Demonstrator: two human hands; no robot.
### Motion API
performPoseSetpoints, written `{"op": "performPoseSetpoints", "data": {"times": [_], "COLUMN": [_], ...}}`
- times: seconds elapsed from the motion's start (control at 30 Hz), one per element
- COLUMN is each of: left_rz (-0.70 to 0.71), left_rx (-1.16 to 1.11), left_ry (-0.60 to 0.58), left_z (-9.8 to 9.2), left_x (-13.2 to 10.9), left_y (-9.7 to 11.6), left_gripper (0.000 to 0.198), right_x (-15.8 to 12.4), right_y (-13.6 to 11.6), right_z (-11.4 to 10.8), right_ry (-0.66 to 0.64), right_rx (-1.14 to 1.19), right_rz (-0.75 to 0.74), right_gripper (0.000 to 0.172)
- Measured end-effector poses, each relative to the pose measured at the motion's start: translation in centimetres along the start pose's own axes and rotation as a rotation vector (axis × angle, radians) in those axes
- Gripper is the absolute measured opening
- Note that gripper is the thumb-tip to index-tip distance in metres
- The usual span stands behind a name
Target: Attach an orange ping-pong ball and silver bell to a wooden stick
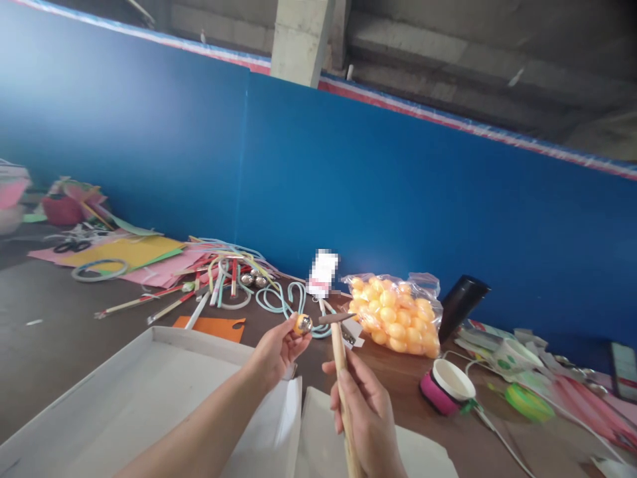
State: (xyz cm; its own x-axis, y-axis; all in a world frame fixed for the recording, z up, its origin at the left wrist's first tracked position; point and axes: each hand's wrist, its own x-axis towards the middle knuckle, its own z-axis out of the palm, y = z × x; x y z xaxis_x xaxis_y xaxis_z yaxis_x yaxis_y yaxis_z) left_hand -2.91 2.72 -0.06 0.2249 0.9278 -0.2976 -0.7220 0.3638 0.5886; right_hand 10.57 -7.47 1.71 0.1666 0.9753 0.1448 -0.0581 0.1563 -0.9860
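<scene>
My left hand (276, 352) is closed, its fingertips pinching a small ball (304, 324) that is yellow-orange on one side and shiny silver on the other. Whether this is one piece or two, I cannot tell. Wrapped around the wooden handle of a hammer (341, 372) is my right hand (363, 398). The hammer's dark narrow head (338, 318) is raised just right of the ball, apart from it. Behind the hammer lies a clear bag of orange plastic balls (393, 315). Several silver balls (253, 279) rest on the table beyond my left hand.
A white shallow tray (149, 392) lies at the front left, with white card (318, 425) beside it. Pale tubes (271, 299) and coloured paper (129, 252) are spread behind. At right are a pink-and-white cup (446, 387), a black cylinder (462, 302) and cords. A blue partition (398, 186) closes the back.
</scene>
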Motion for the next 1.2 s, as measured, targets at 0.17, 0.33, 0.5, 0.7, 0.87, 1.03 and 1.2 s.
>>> {"op": "performPoseSetpoints", "data": {"times": [0.17, 0.33, 0.5, 0.7, 0.87, 1.03, 1.2], "left_rz": [-0.05, -0.064, -0.054, -0.066, -0.208, -0.261, -0.214], "left_rx": [-0.075, -0.097, -0.1, -0.056, 0.129, 0.359, 0.487], "left_ry": [-0.058, -0.05, -0.072, -0.116, -0.185, -0.373, -0.381], "left_z": [-0.1, -0.3, -0.4, -0.3, -0.3, 0.0, 0.3], "left_x": [-0.1, 0.0, 0.0, -0.2, -0.7, -1.9, -2.4], "left_y": [0.7, 1.1, 0.9, 0.7, 0.0, -1.2, -1.7], "left_gripper": [0.024, 0.025, 0.025, 0.026, 0.034, 0.036, 0.036], "right_x": [0.9, 1.0, 0.8, 1.3, 1.5, 1.4, 1.3], "right_y": [0.7, 2.3, 3.8, 3.8, 2.1, 1.5, 1.1], "right_z": [-1.2, -0.8, -0.5, -1.7, -1.4, -0.6, -0.2], "right_ry": [-0.038, -0.104, -0.102, 0.017, 0.015, -0.034, -0.081], "right_rx": [-0.103, -0.256, -0.414, -0.626, -0.381, -0.099, -0.171], "right_rz": [0.164, 0.403, 0.305, -0.077, -0.064, 0.013, 0.051], "right_gripper": [0.04, 0.044, 0.035, 0.017, 0.032, 0.045, 0.045]}}
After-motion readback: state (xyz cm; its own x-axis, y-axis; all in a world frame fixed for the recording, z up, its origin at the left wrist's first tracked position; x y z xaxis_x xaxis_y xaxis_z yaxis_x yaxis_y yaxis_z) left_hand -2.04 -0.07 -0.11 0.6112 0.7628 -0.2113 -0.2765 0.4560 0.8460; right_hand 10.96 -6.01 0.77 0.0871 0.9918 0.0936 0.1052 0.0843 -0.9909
